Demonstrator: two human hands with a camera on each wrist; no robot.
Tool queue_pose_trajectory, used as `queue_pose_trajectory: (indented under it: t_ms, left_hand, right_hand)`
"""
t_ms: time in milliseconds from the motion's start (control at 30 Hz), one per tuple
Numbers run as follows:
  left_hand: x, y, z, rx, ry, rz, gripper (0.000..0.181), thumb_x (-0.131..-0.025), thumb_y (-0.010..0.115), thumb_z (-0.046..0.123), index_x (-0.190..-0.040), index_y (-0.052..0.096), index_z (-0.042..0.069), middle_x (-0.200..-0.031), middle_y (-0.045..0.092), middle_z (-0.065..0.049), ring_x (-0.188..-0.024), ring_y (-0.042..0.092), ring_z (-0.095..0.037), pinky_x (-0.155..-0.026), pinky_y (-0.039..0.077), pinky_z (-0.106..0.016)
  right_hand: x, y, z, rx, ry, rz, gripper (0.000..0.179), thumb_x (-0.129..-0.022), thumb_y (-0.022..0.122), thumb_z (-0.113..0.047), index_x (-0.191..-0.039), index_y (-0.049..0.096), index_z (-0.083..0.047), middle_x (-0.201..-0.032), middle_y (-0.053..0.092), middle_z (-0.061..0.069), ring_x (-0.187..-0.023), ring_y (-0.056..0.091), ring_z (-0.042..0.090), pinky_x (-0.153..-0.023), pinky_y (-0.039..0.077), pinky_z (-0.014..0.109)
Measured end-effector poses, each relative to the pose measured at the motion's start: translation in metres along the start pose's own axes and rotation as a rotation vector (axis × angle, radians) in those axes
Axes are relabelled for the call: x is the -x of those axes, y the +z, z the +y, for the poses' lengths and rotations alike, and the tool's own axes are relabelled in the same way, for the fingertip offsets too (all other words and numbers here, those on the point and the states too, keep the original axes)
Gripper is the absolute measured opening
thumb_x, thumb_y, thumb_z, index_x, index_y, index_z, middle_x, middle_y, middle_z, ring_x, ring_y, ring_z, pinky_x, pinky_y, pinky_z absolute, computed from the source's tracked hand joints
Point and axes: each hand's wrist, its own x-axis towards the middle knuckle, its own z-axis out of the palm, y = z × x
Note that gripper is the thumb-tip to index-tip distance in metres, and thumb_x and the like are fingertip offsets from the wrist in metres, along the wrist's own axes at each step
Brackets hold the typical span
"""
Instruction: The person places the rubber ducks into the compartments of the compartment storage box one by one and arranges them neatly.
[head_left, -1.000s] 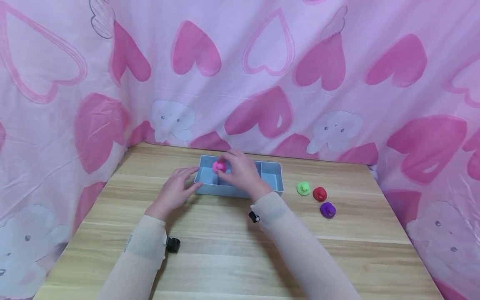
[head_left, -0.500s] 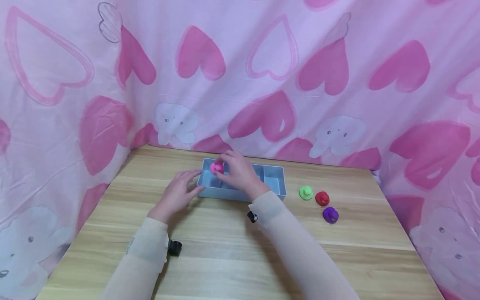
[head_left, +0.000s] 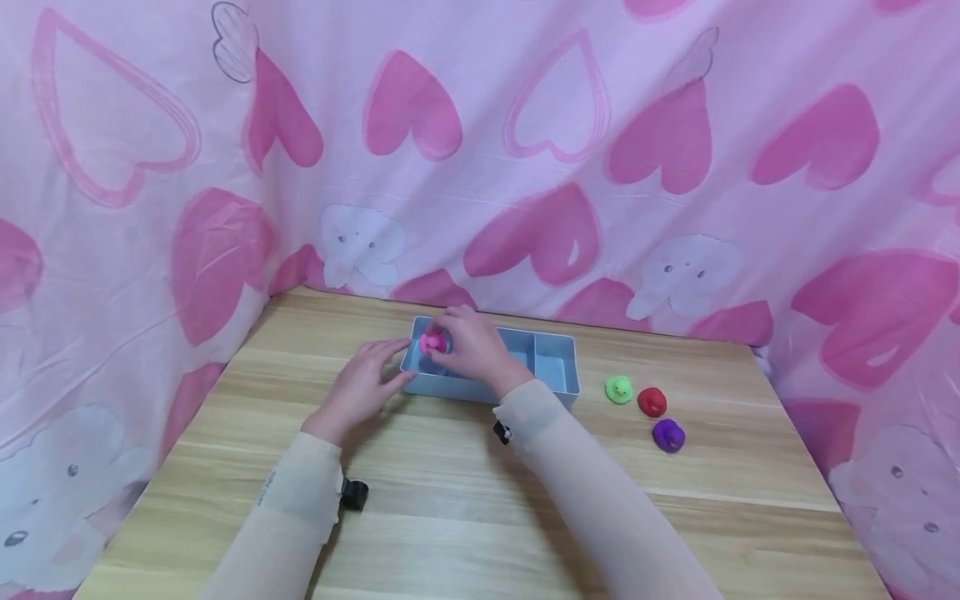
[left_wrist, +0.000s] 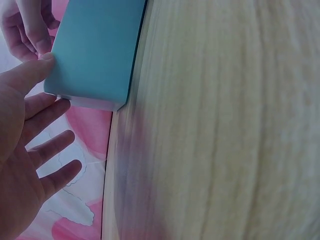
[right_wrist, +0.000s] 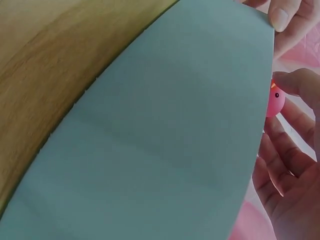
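Observation:
A pink toy duck (head_left: 431, 343) is pinched between the thumb and fingers of my right hand (head_left: 474, 350), over the left compartment of a grey-blue divided box (head_left: 555, 358). In the right wrist view the duck's head (right_wrist: 276, 101) shows just past the box rim, while its lower part is hidden. My left hand (head_left: 362, 385) rests at the box's left end. Its thumb touches the near corner, and fairly straight, spread fingers meet the end wall in the left wrist view.
On the wooden table (head_left: 465, 517), right of the box, lie a green toy duck (head_left: 619, 389), a red one (head_left: 652, 402) and a purple one (head_left: 669, 435). A pink heart-print curtain (head_left: 525, 167) surrounds the table's back and sides.
My right hand has carried the pink duck from near the left divider leftward and lower into the left compartment. My left hand keeps its place at the box end; the whole view has shifted slightly.

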Motion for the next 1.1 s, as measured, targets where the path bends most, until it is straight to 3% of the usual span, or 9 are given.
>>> queue_pose_trajectory:
  t_ms: [233,567,800,1100]
  left_hand:
    - [0.0,0.0,-0.001,0.006,0.004,0.009,0.062,-0.1,0.068,0.037,-0.154,0.049,0.011,-0.156,0.051,-0.011,-0.147,0.042,-0.034,-0.121,0.036,-0.059]
    - [0.0,0.001,0.0,0.005,0.012,0.02,0.062,-0.1,0.068,0.04,-0.152,0.05,0.011,-0.156,0.052,-0.01,-0.147,0.043,-0.033,-0.122,0.036,-0.057]
    - [0.001,0.001,-0.001,0.005,0.018,0.03,0.062,-0.1,0.068,0.038,-0.152,0.051,0.011,-0.156,0.052,-0.01,-0.146,0.043,-0.033,-0.122,0.036,-0.056]
    - [0.001,0.001,-0.002,0.014,0.022,0.035,0.061,-0.1,0.069,0.038,-0.152,0.052,0.011,-0.155,0.054,-0.009,-0.145,0.044,-0.032,-0.121,0.038,-0.056]
  right_hand:
    - [-0.005,0.007,0.0,0.048,-0.021,-0.031,0.023,-0.09,0.078,-0.033,-0.109,0.075,-0.019,-0.105,0.071,-0.005,-0.097,0.055,0.015,-0.087,0.053,0.031]
    - [-0.01,0.017,0.003,0.109,-0.013,-0.06,0.021,-0.091,0.078,-0.032,-0.108,0.076,-0.02,-0.102,0.071,-0.005,-0.098,0.053,0.017,-0.092,0.05,0.033]
    - [-0.012,0.023,0.004,0.117,0.002,-0.086,0.018,-0.09,0.079,-0.035,-0.103,0.076,-0.022,-0.09,0.068,-0.007,-0.097,0.051,0.018,-0.09,0.047,0.035]
    - [-0.016,0.026,0.005,0.102,0.016,-0.118,0.012,-0.09,0.08,-0.031,-0.097,0.076,-0.023,-0.084,0.065,-0.01,-0.101,0.052,0.018,-0.104,0.042,0.044]
